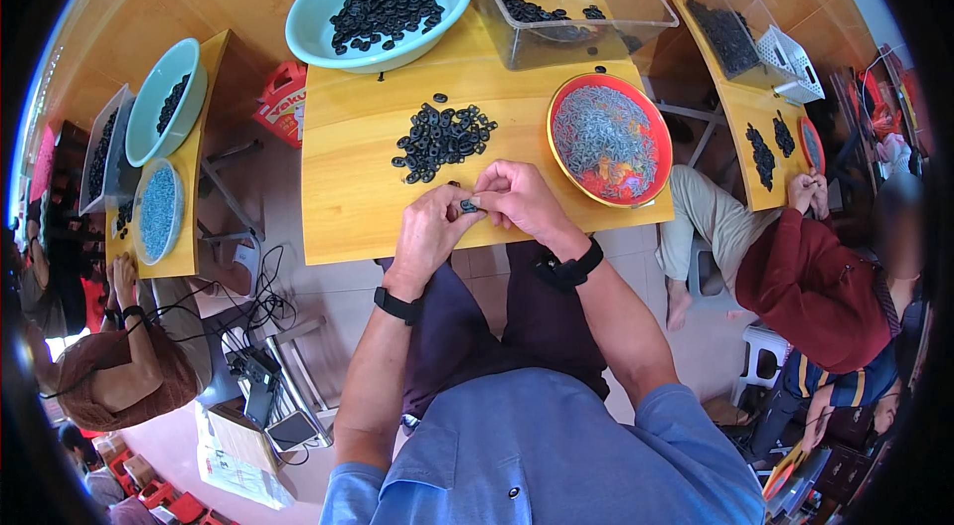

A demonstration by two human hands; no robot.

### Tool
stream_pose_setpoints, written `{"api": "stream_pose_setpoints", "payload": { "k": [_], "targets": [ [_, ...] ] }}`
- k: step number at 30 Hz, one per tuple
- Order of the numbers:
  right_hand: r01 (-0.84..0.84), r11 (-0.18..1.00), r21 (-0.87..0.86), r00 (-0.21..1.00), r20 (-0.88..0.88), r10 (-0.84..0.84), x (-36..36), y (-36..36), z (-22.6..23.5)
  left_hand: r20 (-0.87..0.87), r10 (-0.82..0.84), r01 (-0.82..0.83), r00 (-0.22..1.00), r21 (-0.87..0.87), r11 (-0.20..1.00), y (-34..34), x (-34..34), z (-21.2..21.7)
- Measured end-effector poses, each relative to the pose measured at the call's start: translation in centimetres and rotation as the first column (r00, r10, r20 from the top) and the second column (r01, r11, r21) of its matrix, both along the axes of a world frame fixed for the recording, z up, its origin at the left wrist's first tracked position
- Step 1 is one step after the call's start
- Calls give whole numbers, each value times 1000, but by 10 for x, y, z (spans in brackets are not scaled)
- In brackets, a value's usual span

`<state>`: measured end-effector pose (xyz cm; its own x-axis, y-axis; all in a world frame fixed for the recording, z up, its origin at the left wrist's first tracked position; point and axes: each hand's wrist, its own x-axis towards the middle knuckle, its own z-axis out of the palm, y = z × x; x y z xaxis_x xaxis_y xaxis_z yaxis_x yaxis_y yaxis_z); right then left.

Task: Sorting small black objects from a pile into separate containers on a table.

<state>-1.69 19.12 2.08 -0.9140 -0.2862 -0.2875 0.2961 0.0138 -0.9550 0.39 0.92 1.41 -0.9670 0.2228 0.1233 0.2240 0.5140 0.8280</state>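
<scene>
Near the table's front edge, my left hand (432, 229) and my right hand (523, 199) meet, both with pinched fingers. Between the fingertips sits a small black oval ring piece (468, 206), partly covered by them. Just beyond my hands lies a loose pile of similar black oval ring pieces (442, 140) on the yellow table (348, 197). To the right of my right hand stands a round red bowl (651, 128) with a yellow rim. It holds many small thin grey pieces (601, 128), too small to make out exactly.
At the back are a light teal basin (306, 23) with black pieces and a clear plastic bin (542, 48) with more. Co-workers sit at side tables left (212, 63) and right (740, 113). Black cables (266, 297) hang at lower left.
</scene>
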Motion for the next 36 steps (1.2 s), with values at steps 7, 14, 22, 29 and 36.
{"api": "stream_pose_setpoints", "payload": {
  "k": [7,14,22,29,36],
  "targets": [
    [-48,998,31,999,11,48,-3,-1,2,-18,20,-20,1000,-5,1000,-1,2,-4],
    [-56,997,54,998,-29,58,-9,-1,3,-111,24,-25,993,-13,1000,-2,-5,-7],
    [-58,993,100,998,-33,62,1,-7,-5,-154,-13,16,988,18,1000,-7,5,-16],
    [-79,989,124,997,27,76,-10,11,6,61,-25,15,998,164,986,-3,7,3],
    [175,915,-362,936,-228,-269,-64,-27,124,213,361,-410,908,629,660,-13,-15,-24]
  ]
}}
